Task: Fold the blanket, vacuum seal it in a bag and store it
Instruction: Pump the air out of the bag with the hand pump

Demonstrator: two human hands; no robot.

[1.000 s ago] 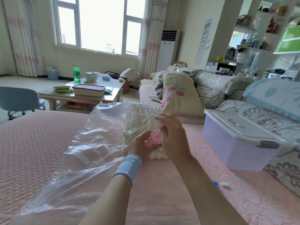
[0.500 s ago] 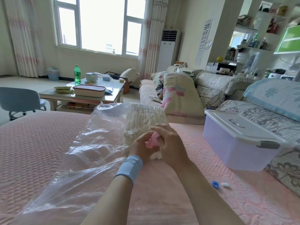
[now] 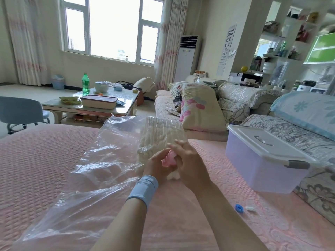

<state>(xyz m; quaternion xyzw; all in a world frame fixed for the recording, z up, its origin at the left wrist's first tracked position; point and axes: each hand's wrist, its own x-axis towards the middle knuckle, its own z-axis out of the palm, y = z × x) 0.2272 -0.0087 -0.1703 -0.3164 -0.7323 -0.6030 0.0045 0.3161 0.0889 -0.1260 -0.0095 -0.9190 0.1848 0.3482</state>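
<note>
Left hand [image 3: 155, 166] and right hand [image 3: 189, 164] pinch a pink piece [image 3: 169, 158] at the bag [image 3: 107, 160] (blanket [image 3: 160, 134] inside) on the bed [image 3: 36, 160]

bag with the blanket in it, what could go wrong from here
1. The left hand and right hand hold a pink piece against the bag, while much of the bag lies loose and crumpled on the bed; a crease there may let air leak.
2. The blue cap and a small white piece lie loose on the bed near the box, so they could roll off or get lost.
</note>
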